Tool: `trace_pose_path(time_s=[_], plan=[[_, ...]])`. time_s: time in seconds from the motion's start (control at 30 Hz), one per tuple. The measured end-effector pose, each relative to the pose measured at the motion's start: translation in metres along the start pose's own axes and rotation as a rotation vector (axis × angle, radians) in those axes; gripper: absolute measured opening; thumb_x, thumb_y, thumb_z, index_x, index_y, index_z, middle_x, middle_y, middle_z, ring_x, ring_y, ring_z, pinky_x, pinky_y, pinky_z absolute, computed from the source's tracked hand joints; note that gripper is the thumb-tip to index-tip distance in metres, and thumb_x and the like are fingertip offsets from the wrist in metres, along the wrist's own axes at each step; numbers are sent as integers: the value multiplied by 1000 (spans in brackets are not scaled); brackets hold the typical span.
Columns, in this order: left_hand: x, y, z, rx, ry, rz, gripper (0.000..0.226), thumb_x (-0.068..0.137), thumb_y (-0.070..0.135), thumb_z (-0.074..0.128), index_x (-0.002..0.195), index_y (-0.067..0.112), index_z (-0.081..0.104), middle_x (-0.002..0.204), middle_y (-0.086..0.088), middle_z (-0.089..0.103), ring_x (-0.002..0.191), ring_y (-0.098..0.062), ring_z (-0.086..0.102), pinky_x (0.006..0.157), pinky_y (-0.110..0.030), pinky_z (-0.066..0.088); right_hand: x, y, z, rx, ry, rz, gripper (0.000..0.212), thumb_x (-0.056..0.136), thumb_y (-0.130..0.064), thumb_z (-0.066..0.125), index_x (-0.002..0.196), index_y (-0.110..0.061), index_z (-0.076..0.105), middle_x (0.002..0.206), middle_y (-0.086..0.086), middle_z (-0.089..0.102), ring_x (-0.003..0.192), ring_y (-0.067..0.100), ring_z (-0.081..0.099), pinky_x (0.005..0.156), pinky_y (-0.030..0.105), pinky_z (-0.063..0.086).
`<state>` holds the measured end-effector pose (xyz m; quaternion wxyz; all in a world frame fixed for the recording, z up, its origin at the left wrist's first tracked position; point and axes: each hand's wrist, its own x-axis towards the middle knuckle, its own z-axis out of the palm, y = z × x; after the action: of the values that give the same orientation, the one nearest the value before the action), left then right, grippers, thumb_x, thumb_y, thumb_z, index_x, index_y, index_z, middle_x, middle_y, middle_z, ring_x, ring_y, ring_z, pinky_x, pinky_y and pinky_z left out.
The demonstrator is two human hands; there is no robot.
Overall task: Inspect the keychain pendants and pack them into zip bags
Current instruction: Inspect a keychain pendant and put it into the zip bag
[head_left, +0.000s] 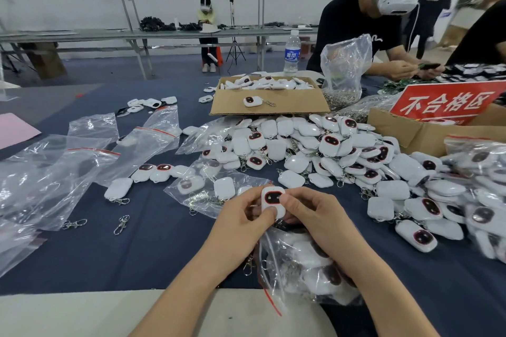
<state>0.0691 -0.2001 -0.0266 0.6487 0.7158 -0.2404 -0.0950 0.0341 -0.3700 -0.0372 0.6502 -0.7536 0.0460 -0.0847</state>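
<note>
Left hand (pixel 246 216) and right hand (pixel 306 213) both pinch one white plastic keychain pendant with dark red-rimmed face (pixel 272 204), just above clear pendant-filled zip bag (pixel 306 268).

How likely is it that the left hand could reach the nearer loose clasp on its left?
Probably yes: only bare blue cloth lies between the left hand and the clasp, but it is holding a pendant.

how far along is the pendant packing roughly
Early to midway. Done: the zip bag under the hands already holds several pendants. In hand: left hand and right hand pinch one pendant, face up. Left: a big loose pile and empty bags to fill.
</note>
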Motion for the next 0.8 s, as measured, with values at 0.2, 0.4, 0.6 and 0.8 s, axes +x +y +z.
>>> trace_pose_path(time_s=[0.2, 0.4, 0.6, 0.8], plan=[[2, -2, 0, 37, 11, 0, 35, 95, 9, 67, 106, 43, 73, 101, 11, 77, 95, -6, 72, 81, -14, 52, -1, -1, -1, -23, -15, 0, 11, 94, -31, 68, 99, -24, 76, 81, -5, 77, 76, 7, 73, 70, 14, 54], [5, -8, 1, -92, 96, -77, 29, 95, 10, 67, 120, 24, 68, 103, 9, 77, 100, -6, 72, 82, -14, 52, 2, 2, -2, -11, -27, 27, 12, 97, -30, 64, 103, -24, 72, 80, -3, 77, 81, 11, 74, 78, 20, 56], [4, -8, 5, 38, 180, 8, 20, 91, 22, 74, 110, 29, 74, 100, 13, 76, 95, -3, 69, 83, -15, 52, -2, -4, 0, 55, -56, -94, 24, 86, -39, 72, 110, -37, 70, 98, -1, 77, 84, 16, 75, 77, 24, 60], [2, -8, 11, 103, 207, 45, 11, 88, 25, 76, 93, 34, 73, 91, 11, 73, 86, -7, 67, 77, -22, 52, -4, -4, -1, 152, -41, -86, 14, 97, -7, 62, 96, -18, 71, 89, 4, 78, 79, 11, 73, 73, 19, 58]])
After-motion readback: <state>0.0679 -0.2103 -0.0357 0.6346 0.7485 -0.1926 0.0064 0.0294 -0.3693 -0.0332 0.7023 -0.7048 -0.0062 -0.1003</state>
